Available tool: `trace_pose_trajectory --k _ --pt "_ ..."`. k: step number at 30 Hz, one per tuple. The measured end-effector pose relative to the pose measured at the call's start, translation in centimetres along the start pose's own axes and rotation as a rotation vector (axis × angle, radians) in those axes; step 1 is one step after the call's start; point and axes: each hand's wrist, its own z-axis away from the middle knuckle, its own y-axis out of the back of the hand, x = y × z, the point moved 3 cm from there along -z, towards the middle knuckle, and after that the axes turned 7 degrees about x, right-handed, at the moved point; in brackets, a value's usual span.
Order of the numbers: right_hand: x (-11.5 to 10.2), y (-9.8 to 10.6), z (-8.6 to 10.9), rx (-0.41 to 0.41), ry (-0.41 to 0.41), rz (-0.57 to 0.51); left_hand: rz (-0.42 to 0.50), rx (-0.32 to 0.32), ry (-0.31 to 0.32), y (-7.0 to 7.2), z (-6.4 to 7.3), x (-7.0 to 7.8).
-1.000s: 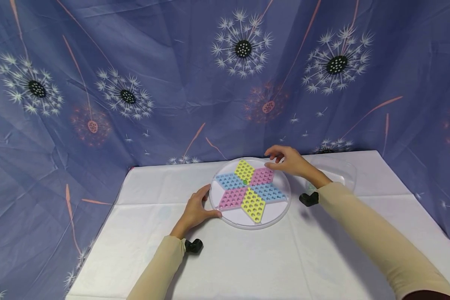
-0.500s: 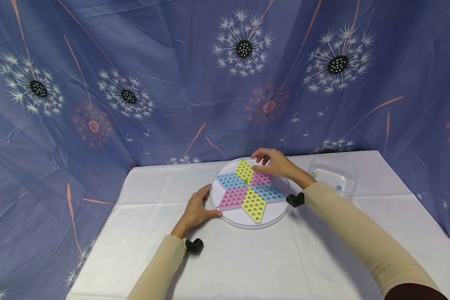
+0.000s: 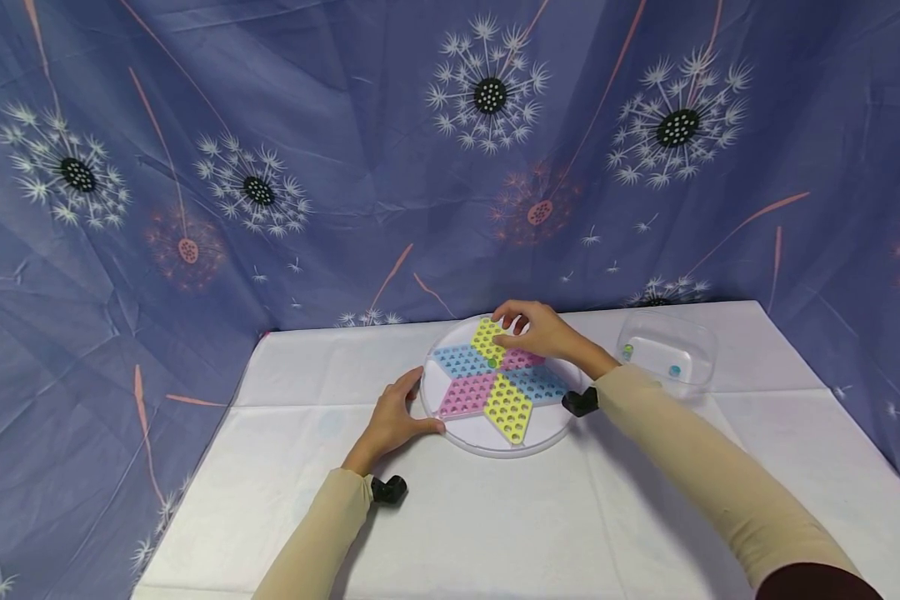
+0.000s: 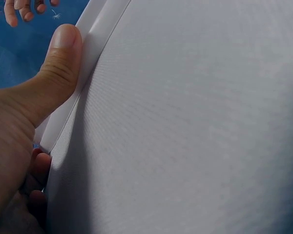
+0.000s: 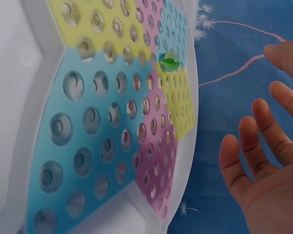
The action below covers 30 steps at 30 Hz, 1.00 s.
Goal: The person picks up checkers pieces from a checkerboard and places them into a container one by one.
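A round white Chinese checkers board (image 3: 465,435) lies near the table's back edge, its star of yellow, pink and blue points full of holes. One green marble (image 5: 169,62) sits in a hole near the star's middle. My left hand (image 3: 392,425) holds the board's left rim, its thumb (image 4: 61,63) along the rim and fingertips tucked beside it. Over the board's far side hovers my right hand (image 3: 543,329), thumb and fingers apart around the back yellow point. In the right wrist view its fingers (image 5: 254,141) are loosely bent, with nothing seen between them.
Right of the board stands a clear plastic container (image 3: 701,354) with green and blue marbles (image 3: 675,371) inside. A white cloth (image 3: 540,525) covers the table. Behind it hangs a blue dandelion-print curtain (image 3: 360,167).
My right hand has moved left from the board's right rim to over the back yellow point, uncovering the container and its marbles. The left hand stays at the rim.
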Motion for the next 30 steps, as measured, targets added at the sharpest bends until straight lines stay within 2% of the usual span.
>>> trace_pose_trajectory --k 6,14,20,30 --pt "0.2 -0.7 0.1 -0.023 -0.01 -0.015 -0.025 -0.004 0.012 -0.1 -0.1 -0.1" --pt "1.9 -2.3 0.2 -0.063 -0.023 -0.016 -0.026 -0.005 0.019 -0.1 -0.1 0.0" --pt "2.3 -3.1 0.5 -0.094 -0.056 0.004 -0.025 -0.009 0.035 0.0 0.0 0.1" --pt "2.8 -3.9 0.5 -0.161 -0.067 0.106 -0.026 -0.008 0.044 0.0 0.1 0.3"
